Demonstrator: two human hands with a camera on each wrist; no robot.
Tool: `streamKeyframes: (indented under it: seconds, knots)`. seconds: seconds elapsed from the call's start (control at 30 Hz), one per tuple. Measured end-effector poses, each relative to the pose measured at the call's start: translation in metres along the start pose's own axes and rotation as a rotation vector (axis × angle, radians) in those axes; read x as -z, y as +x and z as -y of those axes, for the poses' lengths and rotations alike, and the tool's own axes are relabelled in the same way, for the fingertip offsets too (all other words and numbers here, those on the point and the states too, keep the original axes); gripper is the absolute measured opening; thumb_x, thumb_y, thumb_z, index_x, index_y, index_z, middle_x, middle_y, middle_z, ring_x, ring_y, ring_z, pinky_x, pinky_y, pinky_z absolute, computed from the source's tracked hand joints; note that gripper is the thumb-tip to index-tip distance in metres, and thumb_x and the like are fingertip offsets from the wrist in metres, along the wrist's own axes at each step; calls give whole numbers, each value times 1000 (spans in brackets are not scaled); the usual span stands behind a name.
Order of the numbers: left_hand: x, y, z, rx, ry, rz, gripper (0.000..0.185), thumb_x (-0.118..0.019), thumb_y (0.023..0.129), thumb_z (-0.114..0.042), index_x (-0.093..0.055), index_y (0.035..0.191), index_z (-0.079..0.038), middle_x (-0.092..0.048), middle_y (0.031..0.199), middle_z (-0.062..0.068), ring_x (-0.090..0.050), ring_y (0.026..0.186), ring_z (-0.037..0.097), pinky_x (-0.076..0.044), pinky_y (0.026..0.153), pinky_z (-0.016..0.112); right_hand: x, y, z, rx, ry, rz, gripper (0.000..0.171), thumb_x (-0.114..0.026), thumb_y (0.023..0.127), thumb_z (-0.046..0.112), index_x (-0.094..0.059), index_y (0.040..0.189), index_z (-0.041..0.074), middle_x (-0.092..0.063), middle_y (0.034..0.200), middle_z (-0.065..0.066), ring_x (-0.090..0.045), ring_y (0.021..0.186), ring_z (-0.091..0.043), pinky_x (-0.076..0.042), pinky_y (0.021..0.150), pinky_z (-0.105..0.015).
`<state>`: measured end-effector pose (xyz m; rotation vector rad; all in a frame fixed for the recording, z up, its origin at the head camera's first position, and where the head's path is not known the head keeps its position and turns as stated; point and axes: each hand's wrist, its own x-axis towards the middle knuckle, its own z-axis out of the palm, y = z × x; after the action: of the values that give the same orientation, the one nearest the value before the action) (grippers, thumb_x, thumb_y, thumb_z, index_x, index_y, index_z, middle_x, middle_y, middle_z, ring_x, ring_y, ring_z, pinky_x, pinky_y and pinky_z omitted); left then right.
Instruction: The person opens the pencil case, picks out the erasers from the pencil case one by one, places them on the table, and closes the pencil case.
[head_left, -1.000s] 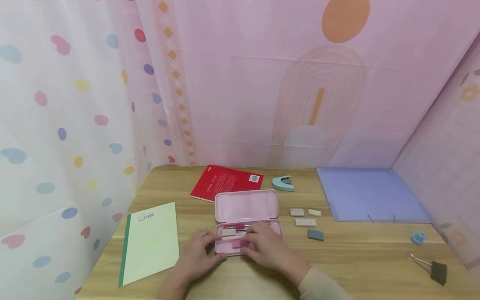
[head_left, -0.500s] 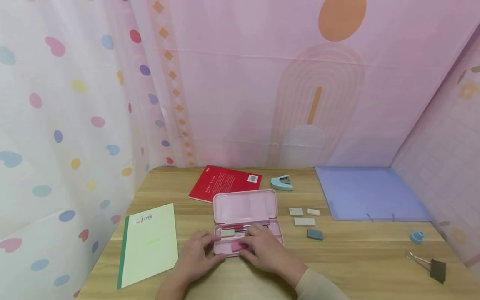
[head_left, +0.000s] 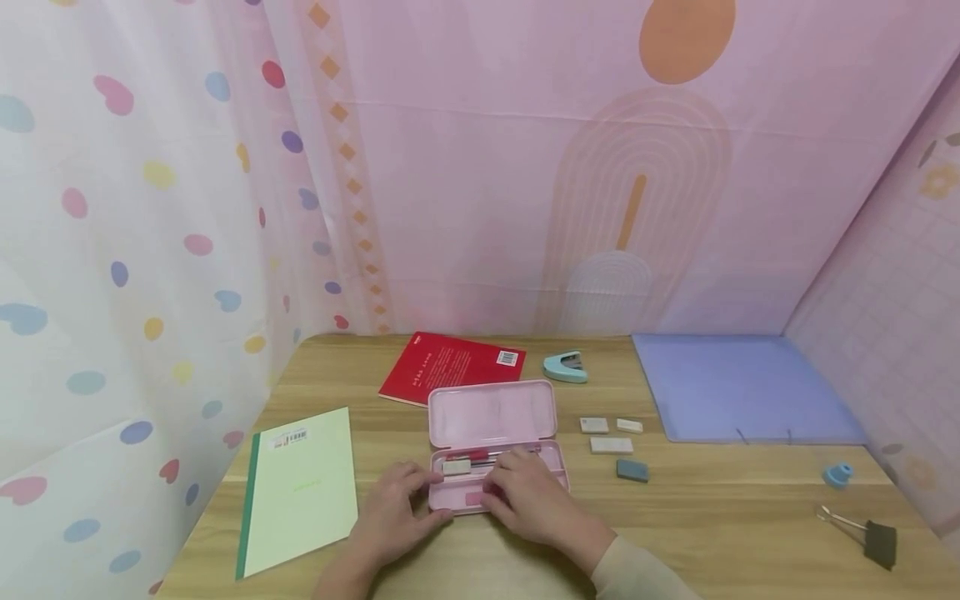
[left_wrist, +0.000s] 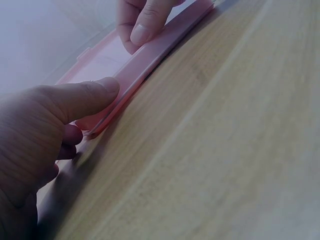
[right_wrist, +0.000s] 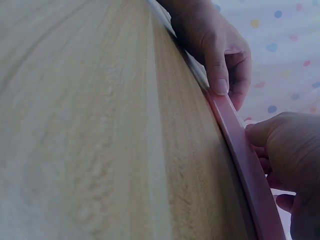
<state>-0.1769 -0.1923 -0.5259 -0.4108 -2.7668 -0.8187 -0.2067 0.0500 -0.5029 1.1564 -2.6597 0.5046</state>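
Observation:
An open pink pencil case (head_left: 491, 414) lies at the middle of the wooden table (head_left: 720, 508), lid standing up at the back. My left hand (head_left: 399, 502) grips its left end, thumb (left_wrist: 95, 95) against the front wall (left_wrist: 150, 57). My right hand (head_left: 525, 493) reaches into the tray and its fingertips hold a pink eraser (head_left: 474, 498) low in the front compartment. A white eraser (head_left: 456, 467) and pens lie in the tray behind it. In the right wrist view the case's rim (right_wrist: 242, 150) runs between the left hand (right_wrist: 220, 55) and the right hand (right_wrist: 287, 145).
A green notebook (head_left: 300, 487) lies at the left and a red book (head_left: 450, 365) behind the case. A teal stapler (head_left: 566, 367), three pale erasers (head_left: 611, 444) and a grey-blue one (head_left: 632, 470) sit to the right. Farther right are a purple folder (head_left: 742, 387), blue sharpener (head_left: 836, 475) and binder clip (head_left: 873, 542).
The pink eraser under my right fingers has moved down and forward into the tray's front compartment and now lies flat. My left hand has kept its hold on the case.

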Motion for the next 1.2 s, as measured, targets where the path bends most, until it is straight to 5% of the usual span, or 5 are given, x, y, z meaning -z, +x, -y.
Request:
streamKeyframes:
  seconds: [0.4,0.77,1.03,1.2]
  knots:
    - [0,-1,-1,-5,3,3,47,-81,68,-55,-72,102,-23,-55,91,-20,-47,84,2,-48,74,24,4,1,3,-104,176,115,6,-66,91,33,-66,95,29,-55,82,20,-46,80,-3,-43,70,-22]
    - [0,-1,-3,-1,-1,8,46,-82,68,-52,-72,103,-23,-56,92,-20,-47,86,2,-49,76,27,22,-6,-4,-202,357,62,15,-60,96,28,-69,107,29,-63,100,19,-57,94,-1,-50,86,-30]
    - [2,0,-7,-2,1,15,45,-83,68,-49,-72,103,-22,-56,92,-18,-48,87,3,-50,78,28,58,-59,-48,-350,402,-104,11,-65,92,21,-72,101,22,-63,94,18,-57,83,-3,-51,74,-26]
    - [3,0,-6,18,9,20,47,-82,68,-51,-72,104,-23,-56,92,-18,-48,88,2,-50,79,28,68,-102,-76,-450,363,-78,6,-65,92,20,-71,95,20,-63,90,14,-58,84,-6,-51,74,-28]
